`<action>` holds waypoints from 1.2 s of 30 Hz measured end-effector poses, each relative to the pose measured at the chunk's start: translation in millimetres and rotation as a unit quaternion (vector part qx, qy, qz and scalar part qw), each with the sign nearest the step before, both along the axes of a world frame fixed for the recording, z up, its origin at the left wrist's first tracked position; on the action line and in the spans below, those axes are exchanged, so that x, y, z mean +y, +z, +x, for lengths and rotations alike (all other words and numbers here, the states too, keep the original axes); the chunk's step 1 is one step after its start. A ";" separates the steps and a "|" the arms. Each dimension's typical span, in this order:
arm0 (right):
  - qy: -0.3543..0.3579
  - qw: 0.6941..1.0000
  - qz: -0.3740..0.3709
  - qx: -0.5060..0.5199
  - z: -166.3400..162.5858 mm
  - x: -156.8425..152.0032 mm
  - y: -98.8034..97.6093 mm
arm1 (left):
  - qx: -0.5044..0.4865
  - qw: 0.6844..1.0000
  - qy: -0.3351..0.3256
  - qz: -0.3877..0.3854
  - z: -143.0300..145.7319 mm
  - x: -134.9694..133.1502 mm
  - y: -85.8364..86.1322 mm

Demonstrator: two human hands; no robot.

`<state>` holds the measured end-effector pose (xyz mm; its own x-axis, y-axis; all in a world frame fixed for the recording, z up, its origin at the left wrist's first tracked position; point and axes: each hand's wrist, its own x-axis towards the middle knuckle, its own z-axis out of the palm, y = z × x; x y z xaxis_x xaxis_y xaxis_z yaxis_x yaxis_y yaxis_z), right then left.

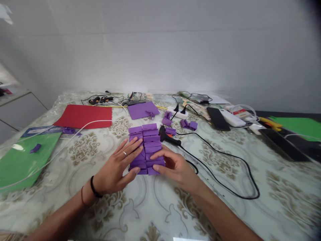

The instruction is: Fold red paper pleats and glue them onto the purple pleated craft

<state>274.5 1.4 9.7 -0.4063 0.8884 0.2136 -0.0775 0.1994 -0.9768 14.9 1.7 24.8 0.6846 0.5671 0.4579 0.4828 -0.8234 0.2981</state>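
Observation:
A block of purple folded paper pieces [151, 138], set in two columns side by side, lies flat on the patterned tablecloth in front of me. My left hand [120, 164], with a ring and a black wristband, rests on its left column with fingers stretched out and thumb apart. At the lower right edge, my right hand [175, 166] has its thumb and index finger closed on the right column; its other fingers curl out of sight. Just beyond that hand, a black glue gun [169, 136] lies with its nozzle end close to the block.
Loose purple folded pieces [189, 125] and a white power strip [178, 113] lie behind the glue gun. A black cord [240, 157] loops across the right. Red sheet [85, 116], purple sheet [141, 109] and green sheets [22, 160] are around. A black phone [217, 118] lies farther right.

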 end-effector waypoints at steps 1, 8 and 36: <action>-0.001 1.000 0.003 -0.004 0.0 0.1 0.0 | -0.002 1.000 0.003 0.001 -0.1 0.2 -0.7; 0.005 1.000 0.010 -0.011 -0.3 0.4 -1.2 | -0.029 0.999 0.025 0.024 3.4 2.1 -4.0; -0.043 0.998 -0.034 0.019 -3.7 -2.3 0.4 | -0.326 0.860 0.016 -0.391 7.3 -5.8 -3.8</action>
<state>270.8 -0.9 10.1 -0.3213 0.9325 0.1648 -0.1002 0.1395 -0.9851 22.2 -4.1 21.0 0.4052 0.8905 0.2070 0.0226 -0.2362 0.9714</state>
